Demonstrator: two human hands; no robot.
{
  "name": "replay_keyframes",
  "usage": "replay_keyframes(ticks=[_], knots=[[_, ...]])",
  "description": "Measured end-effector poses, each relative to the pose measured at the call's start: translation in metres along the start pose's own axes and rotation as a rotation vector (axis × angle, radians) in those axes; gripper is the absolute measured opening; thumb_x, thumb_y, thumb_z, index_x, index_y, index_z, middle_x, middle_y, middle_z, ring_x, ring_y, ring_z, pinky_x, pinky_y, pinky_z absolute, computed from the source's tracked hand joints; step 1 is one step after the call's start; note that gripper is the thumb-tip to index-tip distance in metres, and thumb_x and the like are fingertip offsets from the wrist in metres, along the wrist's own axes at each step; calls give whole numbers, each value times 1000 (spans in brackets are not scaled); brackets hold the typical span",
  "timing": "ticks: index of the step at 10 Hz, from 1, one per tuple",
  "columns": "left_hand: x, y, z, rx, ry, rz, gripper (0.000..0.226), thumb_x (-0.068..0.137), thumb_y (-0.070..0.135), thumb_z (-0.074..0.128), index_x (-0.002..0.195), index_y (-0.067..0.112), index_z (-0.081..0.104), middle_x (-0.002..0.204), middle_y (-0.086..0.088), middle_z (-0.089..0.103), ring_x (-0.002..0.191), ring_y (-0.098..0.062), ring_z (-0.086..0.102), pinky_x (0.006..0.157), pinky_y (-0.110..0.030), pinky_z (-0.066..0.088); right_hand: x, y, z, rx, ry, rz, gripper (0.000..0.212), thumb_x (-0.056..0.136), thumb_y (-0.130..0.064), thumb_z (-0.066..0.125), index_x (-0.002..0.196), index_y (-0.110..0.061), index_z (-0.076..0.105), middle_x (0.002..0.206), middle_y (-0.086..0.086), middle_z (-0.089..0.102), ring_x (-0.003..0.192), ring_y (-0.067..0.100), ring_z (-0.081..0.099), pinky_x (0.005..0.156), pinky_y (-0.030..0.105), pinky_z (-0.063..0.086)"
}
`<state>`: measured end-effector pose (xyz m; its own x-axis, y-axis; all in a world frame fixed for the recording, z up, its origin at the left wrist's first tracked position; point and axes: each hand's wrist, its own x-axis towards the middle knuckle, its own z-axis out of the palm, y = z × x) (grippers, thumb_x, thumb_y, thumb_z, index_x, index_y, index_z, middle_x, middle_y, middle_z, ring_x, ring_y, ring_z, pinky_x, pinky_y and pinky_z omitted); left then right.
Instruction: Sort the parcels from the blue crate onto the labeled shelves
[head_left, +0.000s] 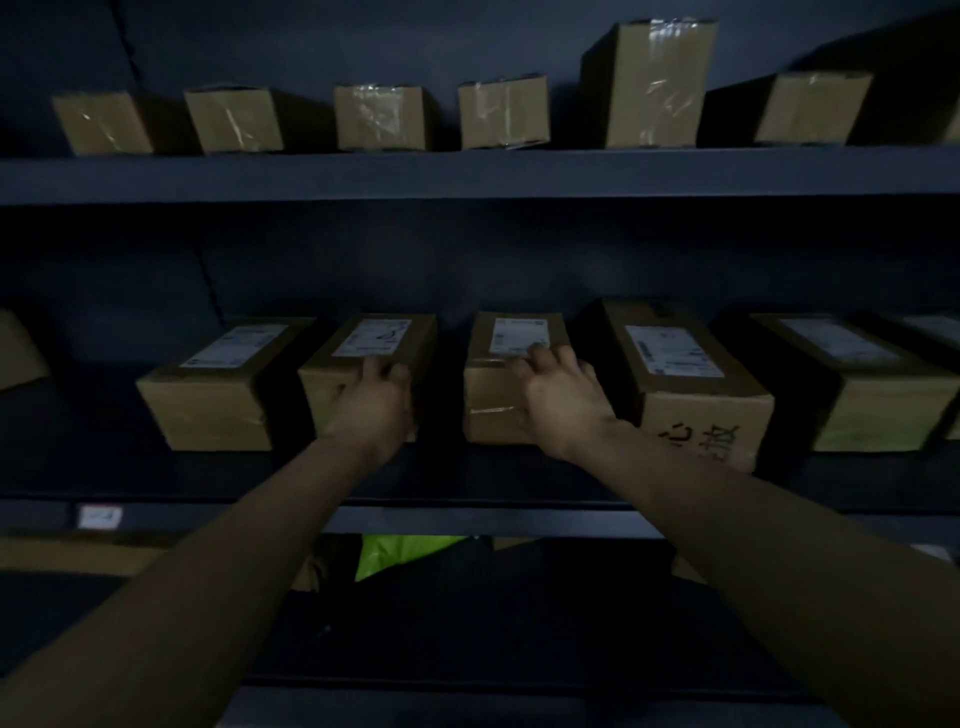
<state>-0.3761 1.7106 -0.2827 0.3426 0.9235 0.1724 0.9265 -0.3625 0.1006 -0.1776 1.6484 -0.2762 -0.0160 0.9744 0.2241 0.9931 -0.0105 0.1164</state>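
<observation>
Two brown cardboard parcels are handled at frame centre, both sitting on the middle shelf (467, 519) and set apart by a dark gap. The centre-left parcel (371, 338) is taped, with a white shipping label on its top face. The centre parcel (488, 405) is the same type: a white label on top, clear tape across the front face. The left hand (374, 400) is laid on the front top corner of the centre-left parcel, fingers curled over the top edge just below the label, thumb at the right side, so the box is grasped. The right hand (561, 395) is set on the right front corner of the centre parcel, fingers bent over the top edge and touching the label's lower margin, so that box is grasped as well. Both forearms are extended up from the lower corners of the frame, bare, wrists slightly raised. Just right of the centre parcel, a larger box (696, 395) with dark handwritten characters on its front is seen. A row of taped boxes is lined along the upper shelf (467, 174). A bright green bag (400, 553) is visible under the middle shelf.
</observation>
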Motion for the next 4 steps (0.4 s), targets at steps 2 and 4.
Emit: replay_keyframes(ticks=[2,4], knots=[[10,-31,8,3,-30,23,74,92,21,54,152,21,11,147,-15,19,125,-40,39,98,-48,42,12,-16,10,38,-90,107,76,88,-28,60,150,-15,19,149,15,27,134,37,25,112,52,24],[4,-27,6,-12,-6,69,75,89,23,58,150,16,14,141,-17,25,122,-39,41,100,-48,40,1,-26,-1,26,-24,75,76,88,-33,60,150,-15,20,148,13,29,134,35,26,110,54,27]])
